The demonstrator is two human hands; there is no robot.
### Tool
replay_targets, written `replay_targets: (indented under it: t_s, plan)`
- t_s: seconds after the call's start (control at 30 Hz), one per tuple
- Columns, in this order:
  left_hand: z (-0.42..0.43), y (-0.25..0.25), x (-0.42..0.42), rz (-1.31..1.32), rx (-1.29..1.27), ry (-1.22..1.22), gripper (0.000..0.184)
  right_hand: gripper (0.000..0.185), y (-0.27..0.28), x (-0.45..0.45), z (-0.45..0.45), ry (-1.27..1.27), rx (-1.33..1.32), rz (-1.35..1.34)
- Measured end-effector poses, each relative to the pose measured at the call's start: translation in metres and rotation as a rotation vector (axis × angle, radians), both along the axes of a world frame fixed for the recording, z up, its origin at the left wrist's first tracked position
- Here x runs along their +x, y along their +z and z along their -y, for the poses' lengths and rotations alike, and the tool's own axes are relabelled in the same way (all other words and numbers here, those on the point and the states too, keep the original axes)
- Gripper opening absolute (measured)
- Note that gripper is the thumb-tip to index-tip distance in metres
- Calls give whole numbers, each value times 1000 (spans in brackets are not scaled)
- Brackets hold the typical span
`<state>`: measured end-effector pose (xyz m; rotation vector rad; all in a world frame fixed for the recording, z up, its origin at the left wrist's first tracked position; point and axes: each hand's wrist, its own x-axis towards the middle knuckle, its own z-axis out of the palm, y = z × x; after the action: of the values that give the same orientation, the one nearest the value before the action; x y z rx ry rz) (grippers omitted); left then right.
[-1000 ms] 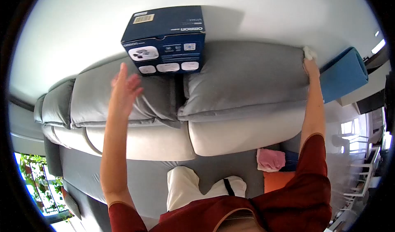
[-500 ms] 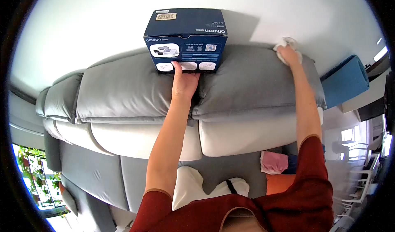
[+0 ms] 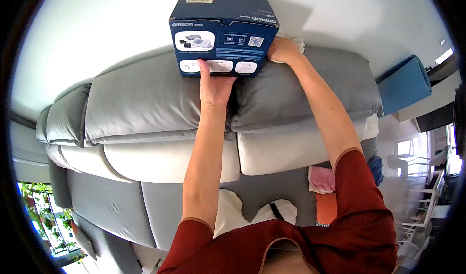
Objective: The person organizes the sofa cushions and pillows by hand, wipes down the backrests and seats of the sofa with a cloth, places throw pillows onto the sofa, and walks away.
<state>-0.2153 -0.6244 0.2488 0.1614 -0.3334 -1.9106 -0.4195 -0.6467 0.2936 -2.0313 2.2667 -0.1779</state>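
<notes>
A dark blue OMRON box (image 3: 223, 36) is near the wall above the grey back cushions, its printed side facing me. My left hand (image 3: 215, 87) grips its lower edge, thumb on the front and the other fingers underneath, partly hidden. Just right of the box, my right hand (image 3: 284, 49) is closed on a whitish cloth (image 3: 299, 43) on the top of the right grey cushion (image 3: 335, 80). Part of the cloth is hidden by the hand and the box.
Right of the cushions stands a rolled blue mat (image 3: 405, 84). Pink cloth (image 3: 322, 179) and an orange item (image 3: 326, 208) lie on the grey seat (image 3: 272, 191). White wall (image 3: 121, 26) rises behind the sofa. Plants show at the lower left.
My left hand has reached the box and taken hold of it; the box is now higher and further right in view. My right hand has moved left along the cushion top with the cloth.
</notes>
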Motion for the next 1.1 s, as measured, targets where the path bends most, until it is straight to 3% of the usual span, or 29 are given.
replay_targets:
  t_s: [0.07, 0.13, 0.33, 0.43, 0.57, 0.63, 0.67, 0.7, 0.8, 0.93, 1.03, 1.1]
  plan:
    - [-2, 6, 4, 2, -43, 25, 79, 44, -4, 5, 1, 46, 37, -102]
    - [-2, 15, 7, 35, -77, 46, 79, 39, -19, 4, 8, 174, -139, -179]
    - [5, 37, 33, 81, -151, 47, 90, 41, -27, 18, 13, 214, -129, -100]
    - [2, 59, 52, 34, -184, -3, 90, 43, -37, 37, 21, 252, -123, -67]
    - [4, 62, 58, -30, -207, -138, 88, 41, -39, 62, 20, 268, -41, -252]
    - [3, 60, 49, -82, -237, -160, 81, 39, -45, 67, 8, 402, -193, -252]
    - [4, 58, 42, -130, -216, -171, 78, 39, -72, 65, 15, 462, -424, -88]
    - [2, 56, 37, -175, -193, -184, 75, 40, -48, 81, 1, 474, -66, -16]
    - [-7, 59, 23, -153, -27, -232, 77, 19, -62, 108, -50, 535, -128, -42]
    - [-12, 45, 3, -127, 2, -290, 77, 24, -46, 125, -101, 496, -187, 22]
    - [-16, 44, -14, -143, 24, -297, 75, 31, -25, 127, -138, 454, 60, -39]
    - [-9, 37, -27, -201, 0, -382, 74, 33, -25, 109, -156, 536, -143, 160]
